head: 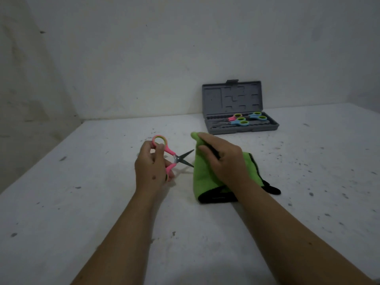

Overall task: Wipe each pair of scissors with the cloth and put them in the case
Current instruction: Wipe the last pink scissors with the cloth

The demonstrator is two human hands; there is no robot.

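Hands: left hand [149, 163] pinches pink scissors [171, 156] by handles, blades spread, tips near cloth. Right hand [223, 159] grips green cloth [202, 177], raised off tabletop [82, 202]. Best: draw each blade through fold, away from edge. Case [242, 128] open behind, three pairs already inside.

Left hand [148, 163] grips pink scissors [170, 155]; right hand [224, 159] holds cloth [202, 177].

Fuzzy cloth [202, 175], matt plastic case [232, 99]
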